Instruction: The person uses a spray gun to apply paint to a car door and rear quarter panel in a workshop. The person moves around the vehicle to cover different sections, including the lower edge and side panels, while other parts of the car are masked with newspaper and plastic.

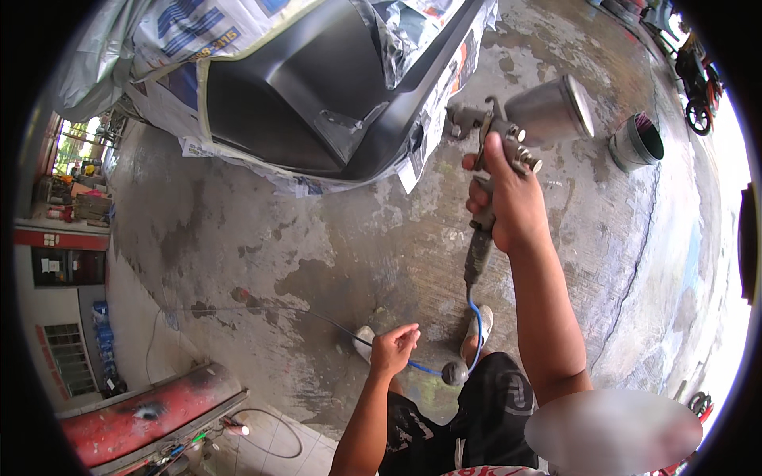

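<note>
Farthest to the left of my hands, low down, lies a red cylinder (pixel 103 432) with dark patches on its side. Up and ahead of my left hand is a dark, smooth body panel (pixel 294 87), edged all round with newspaper (pixel 222 28) and tape; silver sheeting (pixel 91 71) hangs beyond its left end. My left hand (pixel 394 349) is low in front of me, over my light-coloured shoe (pixel 363 337), its fingers loosely bent. A thin hose (pixel 482 333) runs in from the left and passes at this hand; I cannot tell whether my fingers close on it. Just right of it, a round grey piece (pixel 455 373) sits along the hose, which then bends up, blue, to the foot of the spray gun (pixel 486 190). That gun is in my right hand (pixel 508 190), fingers wrapped round its grip and thumb laid along its back. Its nozzle points left of my hand, near the panel's edge and apart from it. Its metal cup (pixel 548 111) leans above and right of my knuckles. Farther right of that hand a bucket (pixel 629 151) stands on the concrete floor (pixel 587 206), and beyond it is a motorcycle (pixel 698 99).
</note>
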